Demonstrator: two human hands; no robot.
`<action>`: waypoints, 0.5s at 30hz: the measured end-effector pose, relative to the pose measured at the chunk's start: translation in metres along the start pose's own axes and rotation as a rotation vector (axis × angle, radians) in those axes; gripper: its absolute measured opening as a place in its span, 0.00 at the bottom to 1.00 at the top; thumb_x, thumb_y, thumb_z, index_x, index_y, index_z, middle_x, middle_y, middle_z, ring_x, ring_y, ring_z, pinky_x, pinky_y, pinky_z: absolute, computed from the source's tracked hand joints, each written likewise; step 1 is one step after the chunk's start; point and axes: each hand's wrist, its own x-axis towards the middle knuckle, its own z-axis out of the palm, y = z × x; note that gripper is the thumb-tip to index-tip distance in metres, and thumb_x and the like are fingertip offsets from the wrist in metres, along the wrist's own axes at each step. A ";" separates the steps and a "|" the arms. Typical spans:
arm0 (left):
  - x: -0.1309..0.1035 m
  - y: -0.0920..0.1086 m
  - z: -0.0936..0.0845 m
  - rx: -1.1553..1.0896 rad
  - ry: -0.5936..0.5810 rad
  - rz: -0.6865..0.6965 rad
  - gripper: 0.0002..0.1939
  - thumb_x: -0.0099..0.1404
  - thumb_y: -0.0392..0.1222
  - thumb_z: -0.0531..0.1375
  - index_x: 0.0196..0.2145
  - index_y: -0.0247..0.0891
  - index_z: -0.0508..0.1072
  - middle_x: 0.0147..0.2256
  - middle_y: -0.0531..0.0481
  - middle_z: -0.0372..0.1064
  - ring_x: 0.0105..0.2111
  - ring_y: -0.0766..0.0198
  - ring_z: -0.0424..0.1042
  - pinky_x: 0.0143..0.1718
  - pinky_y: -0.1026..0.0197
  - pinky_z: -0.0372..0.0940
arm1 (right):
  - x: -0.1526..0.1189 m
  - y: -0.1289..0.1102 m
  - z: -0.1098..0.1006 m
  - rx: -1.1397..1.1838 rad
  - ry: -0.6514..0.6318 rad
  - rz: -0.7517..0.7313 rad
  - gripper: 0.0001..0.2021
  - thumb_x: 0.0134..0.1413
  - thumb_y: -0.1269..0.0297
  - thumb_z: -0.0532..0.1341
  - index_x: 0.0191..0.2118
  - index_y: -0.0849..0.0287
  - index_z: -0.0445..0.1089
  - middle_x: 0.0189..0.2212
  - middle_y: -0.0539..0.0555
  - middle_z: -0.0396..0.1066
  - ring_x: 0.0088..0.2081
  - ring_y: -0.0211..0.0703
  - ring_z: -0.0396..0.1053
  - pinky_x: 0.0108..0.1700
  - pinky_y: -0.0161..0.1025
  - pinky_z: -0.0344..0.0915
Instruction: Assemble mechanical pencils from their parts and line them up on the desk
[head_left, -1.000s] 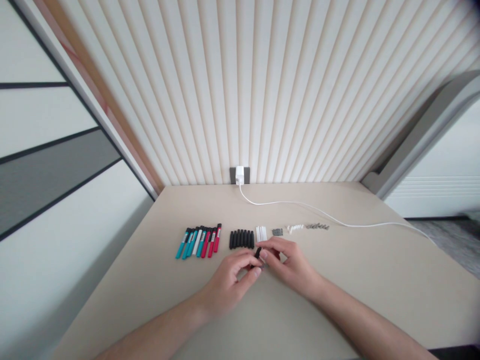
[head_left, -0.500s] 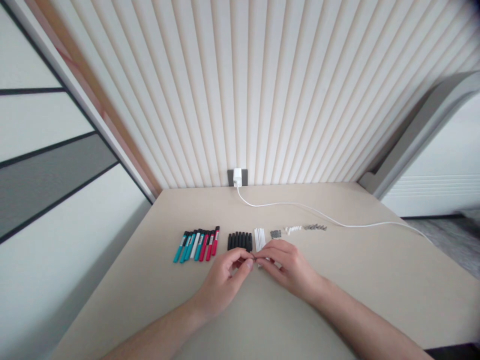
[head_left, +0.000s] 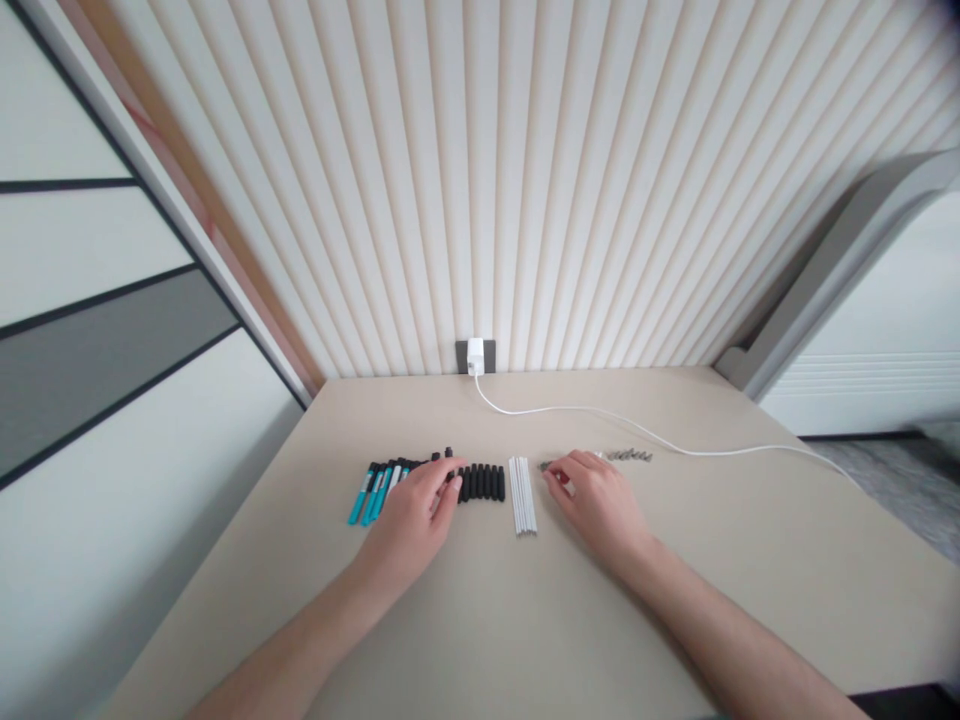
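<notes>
Black tubes (head_left: 482, 483) lie side by side on the table (head_left: 480, 620), near the middle of my view, just left of the white rods (head_left: 523, 495). I'd judge the sorting by kind as done; the tubes and rods I can see lie loose, unjoined. My left hand (head_left: 412, 505) is at the tubes' left end, thumb and forefinger beside a dark piece (head_left: 448, 453); I can't tell whether they grip it. My right hand (head_left: 600, 497) has its fingertips at the small grey pieces (head_left: 543, 466), and I can't tell whether they are pinched on one. Farther out are teal pens (head_left: 370, 495) at the left and metal-coloured bits (head_left: 630, 455) at the right. Against half a second ago, when both hands met in front of the tubes, they have parted: the rods' near ends are uncovered, and the left hand now hides the red pens.
</notes>
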 end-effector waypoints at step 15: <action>0.006 -0.019 0.014 0.464 -0.120 0.158 0.17 0.69 0.39 0.49 0.52 0.34 0.68 0.41 0.40 0.73 0.43 0.54 0.70 0.47 0.50 0.65 | -0.001 0.008 -0.001 -0.322 0.040 0.127 0.12 0.62 0.64 0.55 0.29 0.57 0.72 0.29 0.53 0.74 0.34 0.45 0.69 0.38 0.40 0.50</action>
